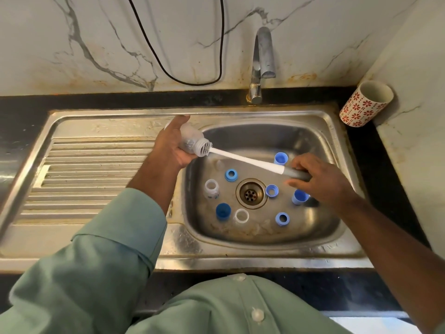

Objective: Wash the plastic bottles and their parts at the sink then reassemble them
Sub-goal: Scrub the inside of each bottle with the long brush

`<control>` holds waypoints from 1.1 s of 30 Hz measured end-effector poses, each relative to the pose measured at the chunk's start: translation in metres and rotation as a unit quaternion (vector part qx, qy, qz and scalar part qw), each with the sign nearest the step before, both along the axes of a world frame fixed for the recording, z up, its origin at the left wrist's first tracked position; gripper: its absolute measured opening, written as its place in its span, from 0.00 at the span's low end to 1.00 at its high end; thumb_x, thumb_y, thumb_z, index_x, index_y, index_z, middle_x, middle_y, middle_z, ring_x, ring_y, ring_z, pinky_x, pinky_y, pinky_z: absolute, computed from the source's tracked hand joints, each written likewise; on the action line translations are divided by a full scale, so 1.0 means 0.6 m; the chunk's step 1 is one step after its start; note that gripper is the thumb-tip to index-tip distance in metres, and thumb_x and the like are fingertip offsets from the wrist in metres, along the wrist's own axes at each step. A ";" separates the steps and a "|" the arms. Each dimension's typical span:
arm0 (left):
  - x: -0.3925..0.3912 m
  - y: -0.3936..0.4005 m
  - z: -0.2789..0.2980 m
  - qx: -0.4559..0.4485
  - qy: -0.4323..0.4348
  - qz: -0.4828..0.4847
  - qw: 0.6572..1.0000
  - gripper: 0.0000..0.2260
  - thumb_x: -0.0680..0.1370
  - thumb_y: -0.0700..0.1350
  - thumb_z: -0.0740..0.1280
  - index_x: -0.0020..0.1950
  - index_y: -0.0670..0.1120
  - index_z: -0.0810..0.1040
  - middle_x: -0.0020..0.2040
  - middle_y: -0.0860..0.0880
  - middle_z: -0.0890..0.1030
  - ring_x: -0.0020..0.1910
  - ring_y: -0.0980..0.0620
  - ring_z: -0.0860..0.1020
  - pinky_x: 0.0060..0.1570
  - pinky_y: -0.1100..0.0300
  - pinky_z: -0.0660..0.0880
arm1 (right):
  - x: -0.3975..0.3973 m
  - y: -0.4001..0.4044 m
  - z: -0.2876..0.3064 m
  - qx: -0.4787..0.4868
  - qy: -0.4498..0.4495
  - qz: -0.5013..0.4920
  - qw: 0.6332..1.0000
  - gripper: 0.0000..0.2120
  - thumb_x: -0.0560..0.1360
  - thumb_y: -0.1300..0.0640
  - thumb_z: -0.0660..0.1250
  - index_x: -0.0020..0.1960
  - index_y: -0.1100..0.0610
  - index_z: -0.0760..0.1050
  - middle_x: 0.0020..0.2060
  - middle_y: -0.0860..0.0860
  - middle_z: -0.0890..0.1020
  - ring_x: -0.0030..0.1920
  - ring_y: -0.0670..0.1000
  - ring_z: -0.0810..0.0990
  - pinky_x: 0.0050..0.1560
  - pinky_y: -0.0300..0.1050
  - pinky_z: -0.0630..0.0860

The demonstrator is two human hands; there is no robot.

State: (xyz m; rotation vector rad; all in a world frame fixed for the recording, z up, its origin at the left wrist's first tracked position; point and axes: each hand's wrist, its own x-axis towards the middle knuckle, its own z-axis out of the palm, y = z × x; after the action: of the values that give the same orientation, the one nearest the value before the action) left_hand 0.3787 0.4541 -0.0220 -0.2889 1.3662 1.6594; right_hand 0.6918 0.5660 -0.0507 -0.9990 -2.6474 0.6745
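Head view. Your left hand (172, 147) grips a clear plastic bottle (190, 141), held on its side over the left edge of the sink (320, 143) basin, neck pointing right. Your right hand (317, 179) is closed round the grey handle of a bottle brush (243, 159); its white shaft runs up and left, and the bristle head sits in the bottle's mouth, partly inside. No water is seen running from the tap (262, 66).

Step in hand, by my judgement: scrubbing the inside of the first bottle. The washing stage is early.

On the basin floor, around the drain (250, 194), the parts lie loose and well apart: a second small clear bottle (212, 189) upright to the left, a clear ring (242, 216), a dark blue cap (223, 210), blue rings (231, 175) and blue caps (280, 158). None is fitted to a bottle, so reassembly is not yet begun.

Next move calls for: drive the brush deeper along the bottle's axis and twist, keeping the left grip firm so the bottle does not turn with it. Rinsing will need the tap opened.

A patterned cup (366, 103) stands on the counter at right.
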 end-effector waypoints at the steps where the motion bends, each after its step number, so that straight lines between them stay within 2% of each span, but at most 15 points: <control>1: 0.001 -0.001 -0.003 0.001 -0.005 0.001 1.000 0.27 0.73 0.47 0.75 0.70 0.47 0.71 0.62 0.39 0.77 0.51 0.41 0.78 0.38 0.43 0.79 | 0.001 0.001 -0.002 0.048 0.012 -0.003 0.999 0.15 0.69 0.52 0.77 0.50 0.57 0.77 0.44 0.47 0.78 0.37 0.47 0.74 0.38 0.39 0.69; 5: 0.008 -0.003 -0.005 -0.011 -0.013 0.003 1.000 0.21 0.74 0.47 0.74 0.65 0.45 0.73 0.54 0.41 0.76 0.46 0.43 0.78 0.35 0.46 0.81 | -0.007 0.005 -0.009 0.128 0.052 -0.048 0.989 0.13 0.70 0.49 0.75 0.49 0.56 0.81 0.41 0.49 0.82 0.44 0.53 0.77 0.45 0.49 0.73; 7: 0.007 -0.001 -0.006 -0.002 -0.019 -0.004 1.000 0.21 0.74 0.47 0.73 0.64 0.46 0.73 0.53 0.42 0.75 0.45 0.43 0.78 0.34 0.47 0.80 | -0.010 0.003 -0.008 0.091 0.056 -0.074 0.992 0.14 0.72 0.47 0.73 0.52 0.55 0.82 0.41 0.47 0.82 0.46 0.50 0.75 0.48 0.48 0.72; 9: 0.004 0.003 -0.001 0.007 -0.023 -0.007 1.000 0.19 0.74 0.48 0.73 0.63 0.46 0.73 0.53 0.42 0.76 0.46 0.43 0.78 0.34 0.47 0.80 | -0.012 -0.004 -0.009 0.043 0.046 -0.057 0.996 0.16 0.75 0.43 0.68 0.51 0.54 0.82 0.38 0.45 0.81 0.41 0.48 0.73 0.43 0.43 0.70; 11: 0.003 0.006 0.001 0.008 -0.023 -0.009 1.000 0.16 0.75 0.48 0.73 0.60 0.46 0.74 0.51 0.42 0.76 0.46 0.43 0.78 0.33 0.49 0.80 | -0.010 -0.011 -0.014 0.013 0.016 -0.034 0.999 0.25 0.77 0.36 0.56 0.47 0.55 0.81 0.31 0.47 0.77 0.34 0.49 0.72 0.36 0.44 0.70; 13: 0.006 0.011 0.007 0.007 -0.024 -0.023 0.999 0.15 0.75 0.48 0.73 0.58 0.46 0.73 0.49 0.41 0.75 0.44 0.44 0.77 0.31 0.50 0.80 | -0.006 -0.008 -0.009 -0.038 0.020 -0.029 0.999 0.30 0.77 0.33 0.51 0.48 0.54 0.81 0.31 0.49 0.78 0.33 0.50 0.76 0.37 0.48 0.74; 15: 0.009 0.016 0.013 0.000 -0.022 -0.039 0.999 0.12 0.76 0.48 0.72 0.55 0.46 0.73 0.46 0.42 0.74 0.41 0.45 0.76 0.30 0.51 0.79 | -0.005 0.003 -0.003 -0.092 0.047 -0.007 0.995 0.26 0.77 0.34 0.54 0.53 0.53 0.79 0.39 0.49 0.81 0.40 0.50 0.79 0.44 0.51 0.77; 17: 0.011 0.020 0.020 -0.006 -0.022 -0.041 0.999 0.10 0.76 0.48 0.71 0.52 0.46 0.73 0.43 0.43 0.74 0.40 0.45 0.75 0.30 0.53 0.78 | -0.005 0.007 0.006 -0.124 0.046 -0.002 0.991 0.18 0.75 0.38 0.67 0.58 0.49 0.76 0.46 0.42 0.78 0.45 0.43 0.78 0.45 0.42 0.75; 19: 0.012 0.023 0.024 -0.002 -0.024 -0.033 0.999 0.10 0.77 0.48 0.71 0.52 0.46 0.73 0.43 0.43 0.74 0.39 0.45 0.75 0.30 0.53 0.78 | -0.003 0.003 0.011 -0.077 0.026 -0.018 0.997 0.21 0.69 0.46 0.76 0.57 0.47 0.73 0.45 0.37 0.73 0.43 0.40 0.75 0.41 0.34 0.69; 21: 0.012 0.024 0.024 -0.004 -0.025 -0.027 0.999 0.10 0.77 0.48 0.71 0.53 0.46 0.73 0.44 0.42 0.75 0.41 0.44 0.76 0.31 0.52 0.78 | -0.001 0.002 0.010 0.028 0.030 -0.030 0.999 0.18 0.67 0.48 0.77 0.51 0.53 0.76 0.41 0.41 0.74 0.38 0.45 0.75 0.38 0.38 0.70; 24: 0.013 0.022 0.018 -0.012 -0.018 -0.029 0.999 0.12 0.77 0.48 0.71 0.56 0.46 0.74 0.46 0.42 0.75 0.43 0.44 0.77 0.31 0.51 0.79 | 0.003 0.001 0.014 0.049 0.053 -0.047 0.996 0.12 0.69 0.48 0.75 0.44 0.55 0.79 0.37 0.47 0.76 0.38 0.51 0.75 0.37 0.40 0.70; 26: 0.014 0.021 0.018 -0.011 -0.014 -0.029 0.999 0.14 0.76 0.48 0.72 0.58 0.47 0.74 0.47 0.42 0.74 0.44 0.44 0.76 0.30 0.51 0.79 | -0.001 -0.003 0.018 -0.029 0.052 -0.075 0.995 0.12 0.72 0.45 0.72 0.40 0.54 0.79 0.33 0.49 0.77 0.36 0.49 0.74 0.36 0.41 0.69; 27: 0.012 0.021 0.017 -0.009 -0.013 -0.028 0.999 0.14 0.76 0.47 0.72 0.58 0.47 0.74 0.47 0.42 0.74 0.44 0.44 0.76 0.31 0.51 0.79 | -0.005 -0.006 0.023 -0.114 0.035 -0.083 0.989 0.17 0.74 0.43 0.68 0.38 0.56 0.78 0.31 0.51 0.77 0.33 0.49 0.73 0.34 0.42 0.69; 30: 0.011 0.023 0.018 0.005 -0.027 -0.025 0.999 0.15 0.75 0.47 0.73 0.58 0.47 0.73 0.46 0.42 0.74 0.43 0.44 0.76 0.30 0.51 0.79 | -0.012 -0.014 0.029 -0.354 -0.005 -0.104 0.929 0.25 0.79 0.42 0.60 0.41 0.65 0.77 0.27 0.58 0.78 0.27 0.53 0.72 0.28 0.42 0.67; 33: 0.011 0.026 0.017 0.008 -0.027 -0.007 1.000 0.15 0.76 0.47 0.72 0.59 0.46 0.73 0.47 0.42 0.75 0.44 0.44 0.78 0.28 0.51 0.79 | -0.013 -0.022 0.025 -0.334 0.045 -0.094 0.937 0.11 0.75 0.47 0.69 0.45 0.56 0.77 0.33 0.52 0.79 0.28 0.49 0.74 0.26 0.40 0.70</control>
State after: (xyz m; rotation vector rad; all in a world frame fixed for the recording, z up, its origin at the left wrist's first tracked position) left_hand 0.3853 0.4699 -0.0120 -0.3110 1.3114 1.6401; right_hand 0.6840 0.5529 -0.0357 -1.3128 -2.2207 1.5820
